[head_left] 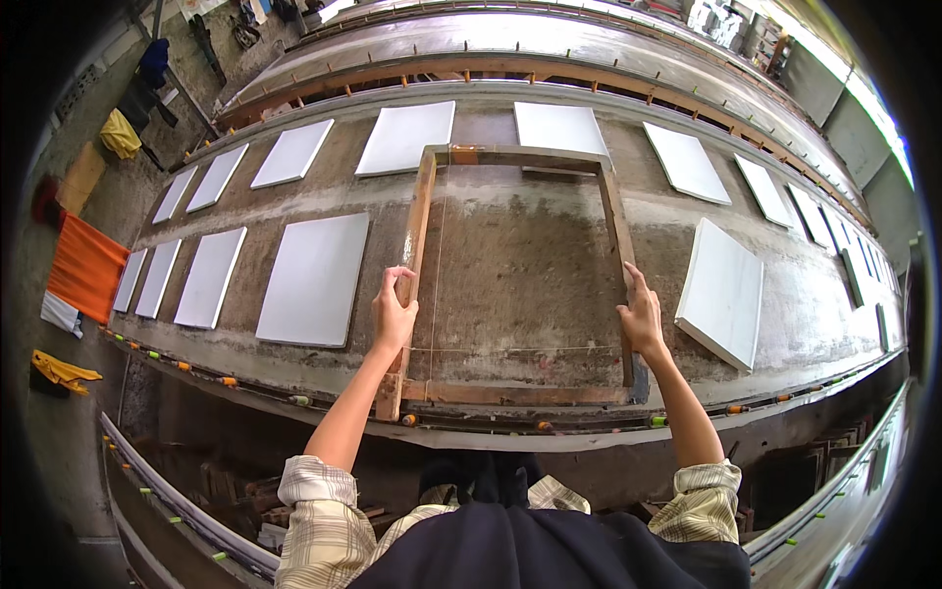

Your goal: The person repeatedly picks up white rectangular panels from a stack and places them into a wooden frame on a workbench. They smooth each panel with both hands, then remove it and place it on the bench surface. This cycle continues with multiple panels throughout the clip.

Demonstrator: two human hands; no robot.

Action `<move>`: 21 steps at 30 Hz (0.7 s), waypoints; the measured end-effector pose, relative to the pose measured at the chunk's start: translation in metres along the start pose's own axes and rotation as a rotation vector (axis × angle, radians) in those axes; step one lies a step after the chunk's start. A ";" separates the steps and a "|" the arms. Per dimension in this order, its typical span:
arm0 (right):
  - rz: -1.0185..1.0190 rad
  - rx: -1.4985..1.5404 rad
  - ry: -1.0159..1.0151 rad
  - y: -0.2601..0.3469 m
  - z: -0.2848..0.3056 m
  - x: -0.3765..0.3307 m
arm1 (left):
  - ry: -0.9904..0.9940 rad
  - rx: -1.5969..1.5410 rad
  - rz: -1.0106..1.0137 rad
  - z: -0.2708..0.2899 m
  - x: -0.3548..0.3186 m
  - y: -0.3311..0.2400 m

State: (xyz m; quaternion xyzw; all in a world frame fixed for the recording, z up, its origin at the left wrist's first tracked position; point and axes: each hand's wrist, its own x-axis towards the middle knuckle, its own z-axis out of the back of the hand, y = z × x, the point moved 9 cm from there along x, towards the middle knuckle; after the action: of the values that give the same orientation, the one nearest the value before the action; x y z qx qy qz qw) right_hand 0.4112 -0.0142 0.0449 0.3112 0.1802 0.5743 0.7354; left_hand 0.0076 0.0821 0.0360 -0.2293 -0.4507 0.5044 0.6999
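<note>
A rectangular wooden frame (613, 221) lies over the long stained table (800, 304) in front of me, and the tabletop shows through its middle. Thin pale lines run inside its left and lower sides. My left hand (392, 316) grips the left side bar, thumb and fingers bent around it. On the opposite bar my right hand (643, 316) has its fingers closed in the same way. A large white rectangular panel (316, 280) lies to the left of the frame; another white panel (723, 296) sits at an angle to the right.
Several more white panels (407, 137) lie in rows along the table. Small orange and green pegs (657, 422) line its front rail. A parallel table (471, 39) stands beyond. Orange cloth (86, 267) hangs at the left, and stacked wooden pieces (800, 476) sit under the near edge.
</note>
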 end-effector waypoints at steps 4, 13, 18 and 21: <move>0.036 -0.055 -0.046 -0.006 0.006 -0.009 | 0.019 0.014 -0.007 -0.003 -0.005 -0.011; 0.099 -0.256 -0.050 -0.013 -0.008 -0.011 | 0.095 0.217 -0.060 -0.010 -0.011 -0.023; 0.028 -0.576 -0.007 -0.012 -0.024 -0.013 | 0.097 0.343 -0.043 -0.014 -0.018 -0.025; 0.046 -0.599 0.013 -0.009 -0.025 -0.013 | 0.111 0.336 -0.066 -0.013 -0.018 -0.021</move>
State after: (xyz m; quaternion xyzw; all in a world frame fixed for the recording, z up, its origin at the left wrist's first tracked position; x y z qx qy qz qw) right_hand 0.3985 -0.0213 0.0192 0.0805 0.0003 0.6204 0.7802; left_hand 0.0273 0.0597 0.0387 -0.1216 -0.3280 0.5359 0.7684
